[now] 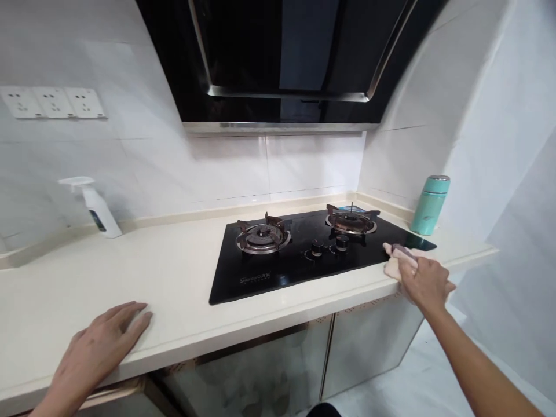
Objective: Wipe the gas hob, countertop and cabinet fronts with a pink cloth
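My right hand [423, 279] presses a pale pink cloth [393, 267] against the front right corner of the black glass gas hob [295, 260], fingers closed over it. The hob has two burners, a left burner [263, 234] and a right burner [351, 220], with two knobs [329, 246] between them. My left hand [98, 350] lies flat and open on the cream countertop [143, 278] near its front edge, holding nothing.
A white spray bottle [98, 208] stands at the back left by the tiled wall. A teal flask [430, 204] stands in the right corner. A black range hood [282, 58] hangs above. Wall sockets [54, 102] sit upper left. Cabinet doors [369, 341] are below the counter.
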{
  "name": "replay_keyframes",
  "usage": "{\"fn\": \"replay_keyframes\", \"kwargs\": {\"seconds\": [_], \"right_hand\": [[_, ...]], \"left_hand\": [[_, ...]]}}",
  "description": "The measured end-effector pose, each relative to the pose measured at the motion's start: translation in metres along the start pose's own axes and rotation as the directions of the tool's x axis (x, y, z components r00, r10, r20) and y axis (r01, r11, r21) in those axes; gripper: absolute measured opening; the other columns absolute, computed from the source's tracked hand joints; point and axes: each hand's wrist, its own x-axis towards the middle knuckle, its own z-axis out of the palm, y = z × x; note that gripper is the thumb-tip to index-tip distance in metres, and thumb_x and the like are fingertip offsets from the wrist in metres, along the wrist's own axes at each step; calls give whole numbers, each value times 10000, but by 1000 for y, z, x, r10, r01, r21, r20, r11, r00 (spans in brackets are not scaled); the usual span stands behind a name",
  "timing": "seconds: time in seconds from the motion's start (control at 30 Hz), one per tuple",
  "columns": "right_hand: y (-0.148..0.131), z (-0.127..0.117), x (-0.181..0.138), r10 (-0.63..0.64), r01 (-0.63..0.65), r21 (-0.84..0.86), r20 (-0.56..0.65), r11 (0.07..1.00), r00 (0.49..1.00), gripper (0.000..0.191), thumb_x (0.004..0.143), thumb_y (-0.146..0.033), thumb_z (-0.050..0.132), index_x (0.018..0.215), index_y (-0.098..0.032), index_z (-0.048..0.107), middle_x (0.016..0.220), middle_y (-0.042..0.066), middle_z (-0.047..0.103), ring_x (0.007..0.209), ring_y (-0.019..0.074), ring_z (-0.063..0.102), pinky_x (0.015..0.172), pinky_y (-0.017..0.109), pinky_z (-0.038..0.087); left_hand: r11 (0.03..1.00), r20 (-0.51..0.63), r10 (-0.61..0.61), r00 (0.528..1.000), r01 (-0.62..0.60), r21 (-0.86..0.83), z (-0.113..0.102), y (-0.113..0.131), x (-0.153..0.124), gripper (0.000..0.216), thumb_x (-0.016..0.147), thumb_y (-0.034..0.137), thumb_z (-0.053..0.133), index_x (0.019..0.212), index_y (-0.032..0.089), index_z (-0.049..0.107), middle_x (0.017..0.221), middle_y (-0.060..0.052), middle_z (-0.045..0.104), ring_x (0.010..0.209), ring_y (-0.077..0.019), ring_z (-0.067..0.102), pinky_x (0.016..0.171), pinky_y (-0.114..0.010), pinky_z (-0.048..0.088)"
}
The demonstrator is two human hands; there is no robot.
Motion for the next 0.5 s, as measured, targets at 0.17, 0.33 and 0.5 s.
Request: {"fn": "replay_keyframes", "kwargs": {"seconds": [0.17,0.33,0.5], "right_hand": [[-55,-6,-54,-262,263,12,-53,965,964,416,1024,-501,427,1080,-198,707,1112,180,658,1056,352,584,829,460,465],[-71,-13,-24,-458,465,91,-88,881,885,346,988,-492,504,1143,-240,685,1071,135,654,995,279,582,838,368,448],[-75,-9,47,-144,148,93,-55,985,988,570,985,-624,449,1348,-219,617,1326,204,583,1119,342,579,891,448,468]], "left_hand": [[999,-38,15,999,-16,-31,-2,5,-6,646,988,589,291,1375,216,651,1518,-104,598,1391,-319,544,1125,-500,425],[999,-39,26,999,-27,-32,6,-2,-2,658,966,604,294,1375,244,662,1540,-85,588,1440,-303,512,1143,-502,425],[1000,-62,0,998,-2,-29,10,-6,-1,673,935,615,306,1362,255,681,1530,-77,603,1453,-294,504,1148,-497,428]]}}
